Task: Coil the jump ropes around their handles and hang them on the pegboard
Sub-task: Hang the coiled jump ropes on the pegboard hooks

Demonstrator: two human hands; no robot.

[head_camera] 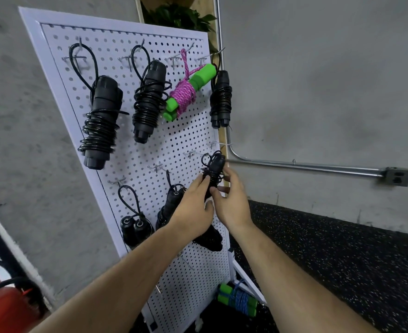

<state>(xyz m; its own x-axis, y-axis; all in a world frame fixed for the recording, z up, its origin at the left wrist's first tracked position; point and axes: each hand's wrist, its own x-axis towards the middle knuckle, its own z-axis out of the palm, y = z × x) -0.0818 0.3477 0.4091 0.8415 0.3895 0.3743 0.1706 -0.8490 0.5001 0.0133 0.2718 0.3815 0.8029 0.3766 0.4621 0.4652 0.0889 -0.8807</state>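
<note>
Fire extinguisher [1, 306]: red, at 8 o'clock in the bottom corner, closest to the camera.
Left hand [193, 205]: just below the picture's centre at 6 o'clock. Its fingers are curled round the lower part of the black jump rope [213, 168], gripping it from the left.
Right hand [233, 203]: beside the left hand, at 5 o'clock of centre. Thumb and fingers are closed on the same bundle from the right.
Black jump rope: roughly upright between both hands, in front of the board's right edge. The cord is wound round the handles and a small loop stands at the top. A bare hook [190, 153] sits just above at 11 o'clock of it; I cannot tell whether the loop is caught on any hook.
Blue rope [238, 299]: coiled on green handles, lying on the floor by the board's foot at 5 to 6 o'clock.
Pegboard [131, 152]: white and perforated, standing against the grey wall.
Lower row: a twin-handled black bundle [134, 228] hangs by its loop at 7 to 8 o'clock. A second black bundle [170, 205] at 7 o'clock is partly hidden by the left hand. A third black bundle [212, 239] is below the wrists at 6 o'clock.
Upper row: a large black coil [99, 121] hangs at 10 o'clock and a black coil [149, 102] at 11. A pink rope [186, 94] on green handles hangs tilted at 12, and a slim black coil [221, 99] at the board's right edge.
Outlet box [396, 176]: on a wall conduit at 3 o'clock.
Plant [181, 18]: green leaves above the board at 12 o'clock.
</note>
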